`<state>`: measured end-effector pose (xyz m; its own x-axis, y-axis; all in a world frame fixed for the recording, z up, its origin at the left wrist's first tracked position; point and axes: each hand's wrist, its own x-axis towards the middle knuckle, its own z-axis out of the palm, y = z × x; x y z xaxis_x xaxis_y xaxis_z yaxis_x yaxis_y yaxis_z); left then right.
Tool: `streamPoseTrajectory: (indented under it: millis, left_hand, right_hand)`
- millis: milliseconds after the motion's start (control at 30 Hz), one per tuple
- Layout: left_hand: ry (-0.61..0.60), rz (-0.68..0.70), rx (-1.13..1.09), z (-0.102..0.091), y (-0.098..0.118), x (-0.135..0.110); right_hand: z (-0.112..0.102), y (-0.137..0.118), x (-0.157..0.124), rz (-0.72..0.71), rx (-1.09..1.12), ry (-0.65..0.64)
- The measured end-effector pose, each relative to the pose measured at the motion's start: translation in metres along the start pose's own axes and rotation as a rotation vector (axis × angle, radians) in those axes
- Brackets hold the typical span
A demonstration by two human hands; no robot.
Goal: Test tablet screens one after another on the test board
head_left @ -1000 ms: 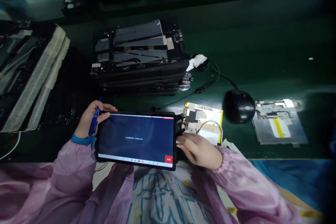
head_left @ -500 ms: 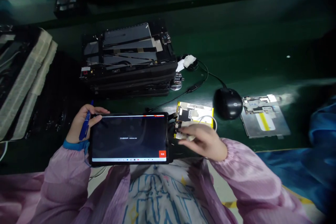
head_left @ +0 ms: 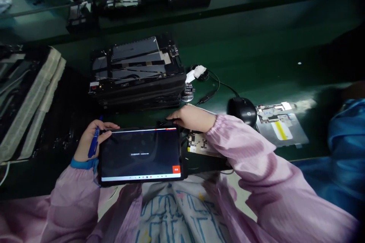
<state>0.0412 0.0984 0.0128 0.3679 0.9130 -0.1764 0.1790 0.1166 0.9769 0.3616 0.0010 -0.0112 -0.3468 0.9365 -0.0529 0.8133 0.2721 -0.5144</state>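
Observation:
A tablet (head_left: 139,159) with a dark lit screen and a red square in its lower right corner lies in front of me. My left hand (head_left: 92,140) grips its upper left edge, thumb over the front, with a blue pen (head_left: 93,145) tucked along the hand. At the tablet's upper right corner, my right hand (head_left: 192,117) is closed, its fingertips on the dark end of a black cable (head_left: 163,123). Below my right wrist lies a circuit board on a battery pack (head_left: 199,145), partly covered by the sleeve.
Behind the tablet rises a stack of black device frames (head_left: 137,79); taped frames (head_left: 34,114) stand at the left. A black mouse (head_left: 242,111) and a metal plate with a board (head_left: 282,131) are to the right. A person's blue sleeve (head_left: 348,136) shows at the right edge.
My right hand has left the circuit board, moved up and left to the tablet's upper right corner and closed on the cable end. My left hand keeps its hold; the view has shifted slightly.

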Motion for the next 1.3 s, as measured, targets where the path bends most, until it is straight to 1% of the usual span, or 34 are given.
streamPoseTrajectory:
  millis: [100,167,200,267,333,367,433,467,533,633,700,767,833,900,1000,1067,1200,1300]
  left_hand:
    - [0.002,0.004,0.003,0.0,0.0,0.0]
    - [0.0,0.011,0.007,-0.001,-0.001,0.0]
    - [-0.003,0.011,0.006,-0.001,-0.001,0.0]
    - [-0.012,-0.005,-0.004,-0.001,0.0,0.0]
    - [-0.012,-0.021,-0.018,-0.001,0.0,0.0]
    - [-0.012,-0.023,-0.022,-0.001,0.0,0.0]
    - [-0.024,-0.026,-0.029,-0.002,-0.001,0.0]
    - [-0.033,-0.03,-0.034,-0.003,-0.001,0.0]
    - [-0.05,-0.04,-0.042,-0.003,-0.001,0.0]
    - [-0.038,-0.036,-0.018,-0.001,0.001,-0.001]
    - [-0.019,-0.033,0.011,0.001,0.002,-0.001]
    - [-0.007,-0.028,0.03,0.002,0.004,-0.001]
    - [-0.008,-0.024,0.037,0.003,0.004,-0.001]
    - [-0.008,-0.024,0.039,0.003,0.003,0.001]
    - [0.012,-0.03,0.037,0.004,0.003,0.003]
    - [0.029,-0.043,0.036,0.007,0.004,0.003]
    - [0.074,-0.063,0.071,0.014,0.01,0.001]
    - [0.082,-0.087,0.106,0.016,0.012,-0.002]
  right_hand:
    - [-0.004,0.009,0.007,0.001,0.059,-0.066]
    - [-0.009,0.009,0.005,0.011,0.086,-0.056]
    - [-0.013,0.008,0.001,0.014,0.105,-0.028]
    - [-0.023,0.005,-0.011,0.024,0.174,0.064]
    - [-0.032,0.001,-0.031,0.046,0.29,0.166]
    - [-0.036,0.0,-0.043,0.053,0.353,0.204]
    - [-0.038,-0.003,-0.068,0.053,0.472,0.239]
    - [-0.036,-0.005,-0.08,0.056,0.529,0.241]
    - [-0.025,-0.01,-0.101,0.088,0.647,0.246]
    - [0.002,-0.018,-0.119,0.181,0.847,0.286]
    - [0.02,-0.024,-0.12,0.236,0.994,0.293]
    - [0.033,-0.029,-0.117,0.269,1.16,0.264]
    - [0.039,-0.032,-0.112,0.26,1.296,0.221]
    - [0.042,-0.034,-0.11,0.249,1.359,0.202]
    - [0.044,-0.036,-0.108,0.308,1.339,0.195]
    - [0.047,-0.039,-0.106,0.347,1.329,0.225]
    - [0.053,-0.042,-0.096,0.384,1.306,0.39]
    - [0.055,-0.045,-0.091,0.393,1.258,0.447]
